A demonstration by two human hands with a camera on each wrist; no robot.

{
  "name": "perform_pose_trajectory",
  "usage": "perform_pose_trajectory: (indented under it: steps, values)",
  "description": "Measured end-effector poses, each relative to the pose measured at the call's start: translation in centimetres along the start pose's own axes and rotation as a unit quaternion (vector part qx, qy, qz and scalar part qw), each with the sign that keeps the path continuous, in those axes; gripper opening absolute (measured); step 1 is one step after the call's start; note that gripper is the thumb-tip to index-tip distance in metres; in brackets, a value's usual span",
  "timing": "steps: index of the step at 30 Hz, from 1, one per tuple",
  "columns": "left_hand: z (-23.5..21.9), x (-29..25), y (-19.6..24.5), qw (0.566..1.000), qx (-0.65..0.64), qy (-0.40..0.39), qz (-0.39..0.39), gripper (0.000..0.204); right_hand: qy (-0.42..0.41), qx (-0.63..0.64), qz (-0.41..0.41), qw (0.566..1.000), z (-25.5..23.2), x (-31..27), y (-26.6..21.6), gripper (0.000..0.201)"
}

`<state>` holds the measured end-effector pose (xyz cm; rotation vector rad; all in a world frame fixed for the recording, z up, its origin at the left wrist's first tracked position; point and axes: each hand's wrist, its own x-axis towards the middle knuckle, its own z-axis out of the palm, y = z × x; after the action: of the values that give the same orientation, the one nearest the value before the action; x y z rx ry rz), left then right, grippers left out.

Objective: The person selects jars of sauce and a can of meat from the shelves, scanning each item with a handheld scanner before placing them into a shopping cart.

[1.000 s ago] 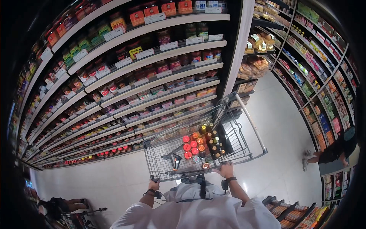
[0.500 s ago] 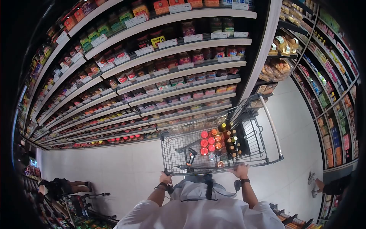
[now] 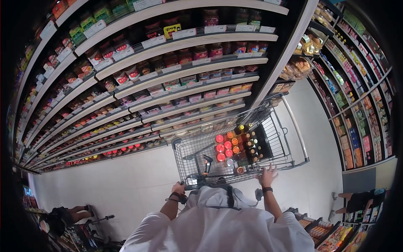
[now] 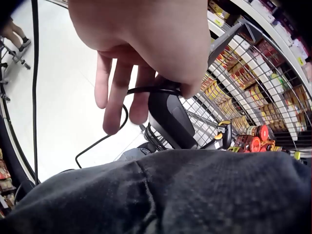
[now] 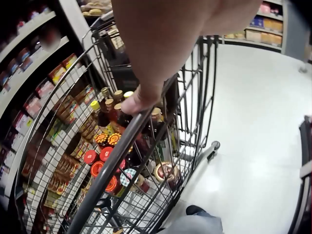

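A wire shopping cart (image 3: 197, 143) stands side-on in front of me. My left hand (image 3: 178, 188) is at its near left corner; in the left wrist view several fingers (image 4: 117, 97) hang down loosely beside the black corner piece (image 4: 170, 119). My right hand (image 3: 267, 176) lies at the near rim with its fingers spread, and its thumb (image 5: 140, 101) rests over the dark rim bar (image 5: 109, 170). Inside are red-lidded jars (image 3: 220, 148), orange-lidded jars (image 3: 235, 142), several bottles (image 3: 254, 151), a lone jar (image 5: 166, 173) by the near side and a black-and-orange handheld device (image 3: 207, 164).
Shelves of jars (image 3: 168, 63) run along the far side, ending at a pale upright panel (image 3: 289, 50). Bagged bread (image 3: 296, 67) hangs beyond it. One person (image 3: 357, 200) is at the right, another (image 3: 63, 216) with a cart at the lower left. Display bins (image 3: 323, 231) stand behind on the right.
My right hand, earlier closed over the near rim, has spread its fingers. The left hand stays at the corner. The view swung left and back, and the person on the right shifted.
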<state>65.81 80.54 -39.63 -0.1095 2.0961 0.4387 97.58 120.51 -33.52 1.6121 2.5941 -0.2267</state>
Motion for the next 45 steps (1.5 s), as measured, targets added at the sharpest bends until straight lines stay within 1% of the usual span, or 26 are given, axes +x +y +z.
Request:
perform_pose_trajectory:
  steps: [1, 4, 5, 7, 8, 10, 11, 12, 14, 15, 16, 21, 23, 24, 25, 26, 27, 30, 31, 34, 37, 40, 41, 42, 44, 45]
  values:
    - [0.2, 1.1, -0.2, 0.999, 0.029, 0.005, 0.016, 0.048, -0.046, -0.026, 0.043, 0.998, -0.4, -0.8, -0.5, 0.077]
    - [1.5, 5.5, -2.4, 0.994, 0.100, 0.008, 0.046, 0.051, -0.050, 0.051, 0.106, 0.992, 2.0, -2.9, -0.6, 0.072]
    - [1.5, 5.8, -2.4, 0.993, 0.113, 0.000, 0.047, 0.052, -0.037, 0.048, 0.080, 0.995, 3.0, -3.4, -0.4, 0.062]
    - [0.6, 4.9, -1.0, 0.989, 0.134, -0.020, 0.055, 0.051, -0.042, 0.098, 0.072, 0.992, 3.8, -3.2, -0.3, 0.061]
    - [1.1, 5.5, -1.4, 0.991, 0.116, -0.023, 0.059, 0.051, -0.044, 0.125, 0.069, 0.989, 4.3, -3.1, -0.3, 0.061]
    - [1.9, 8.3, -3.6, 0.994, 0.086, -0.023, 0.065, 0.050, -0.071, 0.135, 0.013, 0.988, 6.1, -1.7, 2.3, 0.067]
    - [2.5, 8.9, -4.2, 0.993, 0.088, -0.002, 0.078, 0.049, -0.117, 0.140, 0.015, 0.983, 6.2, -1.0, 3.1, 0.073]
    - [1.9, 7.9, -3.4, 0.994, 0.079, -0.019, 0.066, 0.049, -0.227, 0.148, 0.050, 0.961, 4.6, 0.0, 3.1, 0.084]
    - [1.5, 6.7, -2.5, 0.996, 0.058, -0.053, 0.042, 0.050, -0.297, 0.142, 0.075, 0.941, 3.7, 1.5, 2.6, 0.090]
    - [1.5, 6.5, -2.3, 0.993, 0.085, -0.034, 0.075, 0.051, -0.321, 0.129, 0.058, 0.937, 3.5, 2.1, 2.8, 0.090]
    - [1.6, 6.2, -2.1, 0.994, 0.080, -0.030, 0.071, 0.051, -0.338, 0.120, 0.057, 0.932, 3.3, 2.8, 2.9, 0.088]
    - [2.5, 6.8, -2.3, 0.994, 0.075, -0.002, 0.075, 0.054, -0.389, 0.074, 0.030, 0.918, 9.4, 5.1, 7.7, 0.079]
    - [2.9, 6.3, -1.7, 0.997, 0.053, -0.010, 0.058, 0.056, -0.379, 0.037, -0.025, 0.924, 15.3, 6.2, 11.5, 0.077]
    - [3.2, 5.3, -0.7, 0.998, 0.061, 0.016, 0.023, 0.058, -0.358, 0.001, -0.084, 0.930, 19.8, 7.0, 14.2, 0.076]
    - [3.9, 5.6, -0.7, 0.996, 0.061, 0.046, 0.048, 0.057, -0.200, -0.142, -0.283, 0.927, 27.7, 7.1, 17.9, 0.075]
    - [4.4, 6.0, -1.1, 0.993, 0.060, 0.076, 0.072, 0.057, -0.351, -0.009, -0.106, 0.930, 22.4, 7.8, 15.5, 0.076]
    - [4.6, 6.3, -1.6, 0.979, 0.117, 0.074, 0.152, 0.058, -0.389, 0.035, -0.029, 0.920, 18.3, 7.8, 12.7, 0.078]
    - [5.0, 7.7, -0.9, 0.996, 0.035, 0.019, 0.074, 0.058, -0.418, 0.080, 0.057, 0.903, 12.0, 8.4, 8.9, 0.086]
    - [4.8, 8.0, -0.5, 0.999, 0.021, -0.011, 0.047, 0.059, -0.420, 0.088, 0.074, 0.900, 10.5, 8.6, 8.1, 0.089]
    - [4.3, 7.2, 0.9, 0.996, 0.039, -0.003, 0.086, 0.063, -0.395, 0.085, 0.098, 0.909, 7.5, 9.4, 6.2, 0.102]
    - [4.9, 7.0, 1.9, 0.997, 0.010, -0.014, 0.081, 0.063, -0.401, 0.089, 0.127, 0.903, 4.4, 10.5, 5.4, 0.113]
    - [4.9, 6.3, 3.3, 0.994, 0.028, -0.022, 0.105, 0.065, -0.403, 0.061, 0.125, 0.904, 5.6, 12.1, 6.1, 0.109]
    - [4.7, 7.1, 3.2, 0.991, 0.045, -0.030, 0.122, 0.064, -0.415, 0.049, 0.119, 0.901, 8.4, 13.2, 7.1, 0.104]
    - [5.0, 8.0, 3.3, 0.988, 0.061, -0.039, 0.136, 0.063, -0.459, 0.020, 0.082, 0.884, 5.4, 13.8, 6.2, 0.103]
    - [5.0, 7.9, 3.7, 0.986, 0.054, -0.074, 0.142, 0.062, -0.374, 0.060, 0.117, 0.918, 5.0, 13.4, 6.1, 0.104]
    - [4.1, 6.6, 4.8, 0.986, 0.032, -0.098, 0.134, 0.061, -0.384, 0.041, 0.108, 0.916, 3.7, 13.6, 5.4, 0.099]
